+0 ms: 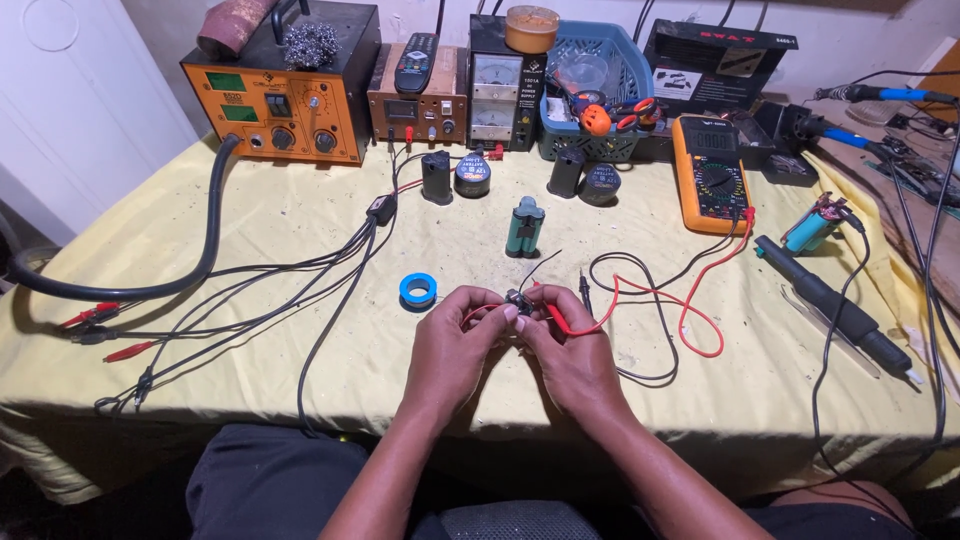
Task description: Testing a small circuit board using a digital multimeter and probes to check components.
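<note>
Left hand [462,340] and right hand [565,345] pinched together on a small wired part [518,300], red probe [562,320] under right fingers, blue tape roll [418,290] nearby

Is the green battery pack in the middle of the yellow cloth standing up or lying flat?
Lying flat. The green battery pack rests on its long side on the yellow cloth, beyond both hands and untouched.

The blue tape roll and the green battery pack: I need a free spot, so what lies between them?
In the head view, only bare yellow cloth shows between the blue tape roll and the green battery pack.
</note>
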